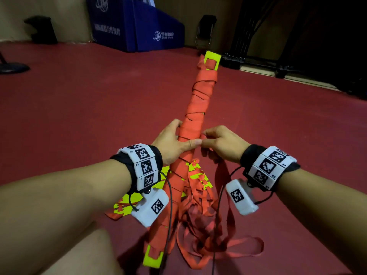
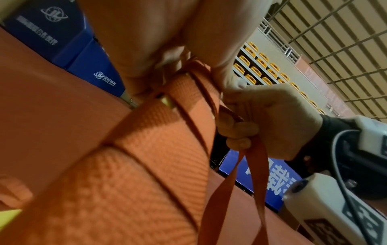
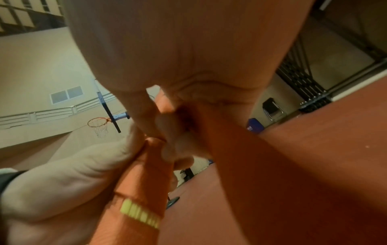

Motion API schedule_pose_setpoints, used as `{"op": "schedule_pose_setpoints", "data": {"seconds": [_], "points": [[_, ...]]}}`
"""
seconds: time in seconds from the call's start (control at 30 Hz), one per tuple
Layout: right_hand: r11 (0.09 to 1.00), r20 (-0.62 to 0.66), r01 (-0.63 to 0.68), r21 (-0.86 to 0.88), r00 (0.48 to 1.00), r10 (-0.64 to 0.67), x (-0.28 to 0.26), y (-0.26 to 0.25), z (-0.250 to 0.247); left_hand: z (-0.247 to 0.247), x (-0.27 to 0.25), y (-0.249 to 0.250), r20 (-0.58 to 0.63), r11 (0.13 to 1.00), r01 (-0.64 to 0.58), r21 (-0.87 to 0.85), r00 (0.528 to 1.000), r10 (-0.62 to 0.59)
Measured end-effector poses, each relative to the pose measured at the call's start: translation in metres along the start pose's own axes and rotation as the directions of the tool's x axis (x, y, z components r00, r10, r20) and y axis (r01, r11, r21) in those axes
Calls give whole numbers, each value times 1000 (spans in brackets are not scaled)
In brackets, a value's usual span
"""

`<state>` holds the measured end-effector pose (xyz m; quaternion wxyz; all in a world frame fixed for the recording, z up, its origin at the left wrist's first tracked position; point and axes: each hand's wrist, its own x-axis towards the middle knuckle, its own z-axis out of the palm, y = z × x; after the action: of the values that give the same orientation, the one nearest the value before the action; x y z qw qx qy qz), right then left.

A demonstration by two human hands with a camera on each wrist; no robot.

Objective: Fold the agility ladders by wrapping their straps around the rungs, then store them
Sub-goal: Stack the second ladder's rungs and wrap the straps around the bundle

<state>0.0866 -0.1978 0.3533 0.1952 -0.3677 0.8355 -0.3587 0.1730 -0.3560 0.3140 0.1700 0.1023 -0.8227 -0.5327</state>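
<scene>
On the far left of the head view a black fan base sits on the red floor, and further back blue padded mats with white logos stand against the wall. The left hand grips the bundle of ladder rungs from its left side, fingers wrapped behind and the thumb laid flat across the front of the orange wrapping. That bundle runs from near the person's lap up and away, tilted a little to the right, wound along most of its length in orange strap, with a yellow-green rung end bare at the far tip and another at the near end. Below the hands, on the floor, lie more yellow-green rungs tangled with loose orange straps. The right hand is just to the right of the bundle, its thumb tip touching the left thumb, fingers curled in; the left wrist view shows it pinching a loop of strap that hangs down from its fist. Far right, a folding chair stands by the wall, beside a dark metal frame
</scene>
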Motion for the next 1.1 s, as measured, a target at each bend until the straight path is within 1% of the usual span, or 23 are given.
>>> {"op": "schedule_pose_setpoints", "data": {"seconds": [0.07,0.13,0.23,0.33,0.43,0.57,0.67,0.7,0.77,0.83,0.9,0.93,1.0,1.03,1.1], "points": [[1000,26,1,-26,1000,0,-2,-1,3,0,-1,-1,-1,997,37,-66,999,-37],[1000,17,2,-26,1000,-2,-2,-3,4,0,-1,-1,6,992,70,-109,998,-70],[998,7,-25,-61,1000,26,-1,-4,2,1,1,-1,-2,993,81,-89,997,-81],[992,33,-56,-114,998,60,0,-3,3,1,3,-2,-11,988,93,-120,995,-95],[988,34,-50,-149,998,56,2,-1,6,2,2,-1,-6,982,99,-162,995,-102],[989,55,-30,-147,998,39,1,-3,6,4,1,0,-65,992,81,-94,994,-87],[992,91,6,-128,996,5,-1,-5,8,4,1,-2,-101,995,97,-39,990,-100],[988,103,25,-150,995,-10,-2,-7,10,3,1,-3,-104,995,98,-11,990,-98],[964,98,78,-256,994,-54,-3,-7,17,2,-2,-2,-102,994,101,50,990,-95],[939,38,83,-334,996,-74,-2,-4,21,3,-4,0,-88,991,118,71,990,-111],[929,-20,72,-362,996,-85,0,-1,21,4,-4,3,-73,987,157,39,985,-154],[932,-31,66,-357,996,-82,1,-1,19,4,-3,6,-52,982,187,-12,981,-187],[954,-23,53,-294,998,-63,4,1,15,6,-3,13,25,947,272,-173,962,-272],[967,-12,50,-248,998,-55,5,3,14,7,-4,16,59,924,296,-244,955,-290],[986,-13,49,-159,999,-52,7,7,13,8,-4,19,92,889,318,-331,948,-304]]}}
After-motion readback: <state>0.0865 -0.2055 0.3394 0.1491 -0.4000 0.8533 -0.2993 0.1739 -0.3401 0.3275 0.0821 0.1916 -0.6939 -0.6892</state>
